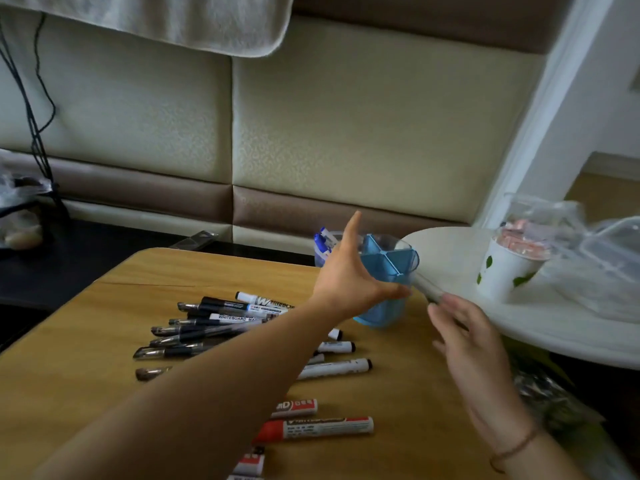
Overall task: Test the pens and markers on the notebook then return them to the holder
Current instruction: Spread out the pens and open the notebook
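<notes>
A blue, see-through pen holder (389,271) with inner dividers stands at the far right of the wooden table (86,393), with blue pens (323,242) behind it. My left hand (349,275) grips the holder's side, thumb in front and index finger pointing up. My right hand (464,337) hovers to the right of the holder with relaxed fingers, holding nothing. Several black gel pens (194,327), white whiteboard markers (334,367) and red markers (318,427) lie loose on the table. No notebook is in view.
A white round table (519,306) overlaps the wooden table's right edge and carries a paper cup (509,271) and clear plastic containers (609,251). A padded wall runs behind. Cables (38,133) and bags sit at the far left.
</notes>
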`<action>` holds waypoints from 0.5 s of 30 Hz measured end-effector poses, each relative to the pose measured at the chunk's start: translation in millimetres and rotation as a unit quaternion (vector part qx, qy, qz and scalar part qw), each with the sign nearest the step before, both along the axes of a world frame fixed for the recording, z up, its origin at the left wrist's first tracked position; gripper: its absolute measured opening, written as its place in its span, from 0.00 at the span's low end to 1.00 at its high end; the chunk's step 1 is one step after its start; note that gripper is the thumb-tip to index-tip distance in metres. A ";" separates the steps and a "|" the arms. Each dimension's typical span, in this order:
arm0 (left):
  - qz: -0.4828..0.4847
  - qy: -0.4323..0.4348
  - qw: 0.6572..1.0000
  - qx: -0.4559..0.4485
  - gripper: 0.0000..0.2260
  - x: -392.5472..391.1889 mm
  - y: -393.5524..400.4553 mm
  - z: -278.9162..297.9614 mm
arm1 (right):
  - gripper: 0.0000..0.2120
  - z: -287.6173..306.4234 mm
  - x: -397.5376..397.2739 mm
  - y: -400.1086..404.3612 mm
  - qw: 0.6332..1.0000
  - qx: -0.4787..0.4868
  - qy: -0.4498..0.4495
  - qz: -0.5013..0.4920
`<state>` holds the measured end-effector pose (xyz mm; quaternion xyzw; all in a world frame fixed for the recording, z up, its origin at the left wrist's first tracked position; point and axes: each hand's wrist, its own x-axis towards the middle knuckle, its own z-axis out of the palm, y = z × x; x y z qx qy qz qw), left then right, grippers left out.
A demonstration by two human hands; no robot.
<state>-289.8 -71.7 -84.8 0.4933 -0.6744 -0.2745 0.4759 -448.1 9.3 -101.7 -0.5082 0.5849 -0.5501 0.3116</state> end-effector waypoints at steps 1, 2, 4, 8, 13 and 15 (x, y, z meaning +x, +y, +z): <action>0.005 -0.020 1.000 0.005 0.59 -7.0 -2.4 -2.7 | 0.19 -2.7 -4.1 1.7 0.999 0.000 0.033 -0.011; 0.008 -0.039 0.999 0.009 0.59 -12.7 -4.7 -6.5 | 0.19 -4.6 -6.8 4.2 0.998 -0.002 0.060 -0.012; 0.011 -0.059 0.998 0.021 0.59 -19.2 -7.3 -15.4 | 0.17 -11.0 -9.1 10.2 0.994 -0.015 0.111 0.001; -0.023 -0.096 0.994 0.055 0.59 -14.2 -3.6 -18.3 | 0.16 -24.1 -2.3 33.1 0.952 -0.056 0.292 0.071; -0.033 -0.220 0.975 0.006 0.38 29.7 30.5 1.9 | 0.18 -17.3 40.5 76.6 0.851 -0.172 0.465 0.174; -0.014 -0.269 0.963 -0.019 0.27 57.7 47.9 6.1 | 0.18 -15.8 68.8 88.3 0.818 -0.193 0.492 0.226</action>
